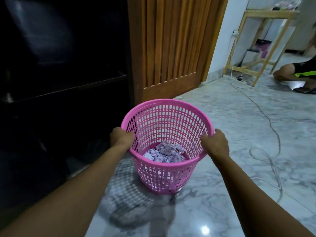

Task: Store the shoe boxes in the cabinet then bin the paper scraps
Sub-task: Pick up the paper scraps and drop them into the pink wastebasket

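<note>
Between the hands, upright on the floor [239, 117], stands the bin [168, 106]. Left hand [121, 138] and right hand [216, 144] clasp opposite rims. Paper scraps [165, 153] lie inside.

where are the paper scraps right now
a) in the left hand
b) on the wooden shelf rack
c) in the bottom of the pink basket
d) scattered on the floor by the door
c, the paper scraps lie heaped in the bottom of the pink basket, whose rim the left hand and right hand grip on opposite sides.
</note>
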A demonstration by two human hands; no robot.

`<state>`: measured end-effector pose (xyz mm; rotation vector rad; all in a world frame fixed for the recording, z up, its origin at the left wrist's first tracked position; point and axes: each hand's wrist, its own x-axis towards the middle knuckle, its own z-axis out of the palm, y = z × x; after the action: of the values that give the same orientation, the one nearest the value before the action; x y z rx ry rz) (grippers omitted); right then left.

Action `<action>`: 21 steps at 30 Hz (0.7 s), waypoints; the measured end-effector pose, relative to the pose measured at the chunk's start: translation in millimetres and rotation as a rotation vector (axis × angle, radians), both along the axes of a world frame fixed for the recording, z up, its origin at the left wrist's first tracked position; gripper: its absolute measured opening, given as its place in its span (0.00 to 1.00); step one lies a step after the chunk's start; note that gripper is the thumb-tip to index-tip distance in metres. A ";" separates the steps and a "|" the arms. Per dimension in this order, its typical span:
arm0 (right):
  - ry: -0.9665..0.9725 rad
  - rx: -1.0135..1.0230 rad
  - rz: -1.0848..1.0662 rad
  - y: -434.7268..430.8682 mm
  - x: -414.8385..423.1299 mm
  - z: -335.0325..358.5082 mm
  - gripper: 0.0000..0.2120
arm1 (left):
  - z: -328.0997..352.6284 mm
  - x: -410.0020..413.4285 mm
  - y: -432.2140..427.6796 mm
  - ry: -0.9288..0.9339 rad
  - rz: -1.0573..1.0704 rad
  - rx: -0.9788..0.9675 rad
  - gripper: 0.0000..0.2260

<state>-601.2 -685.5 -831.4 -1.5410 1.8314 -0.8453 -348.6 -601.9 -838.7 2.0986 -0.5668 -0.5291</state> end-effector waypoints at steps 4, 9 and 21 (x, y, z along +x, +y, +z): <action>0.038 -0.011 0.103 15.0 10.1 4.9 0.21 | 13.8 11.8 58.1 -0.063 0.145 -0.019 0.12; 0.089 0.033 0.265 25.1 41.6 -0.9 0.19 | 18.0 40.9 117.1 -0.106 0.253 0.044 0.10; 0.082 0.032 0.531 33.4 110.4 -15.1 0.16 | -4.5 93.2 156.3 -0.138 0.205 0.081 0.13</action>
<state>-490.8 -652.1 -846.5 -1.9358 1.3699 -0.5031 -255.4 -445.7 -843.1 2.2515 -0.4068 -0.2963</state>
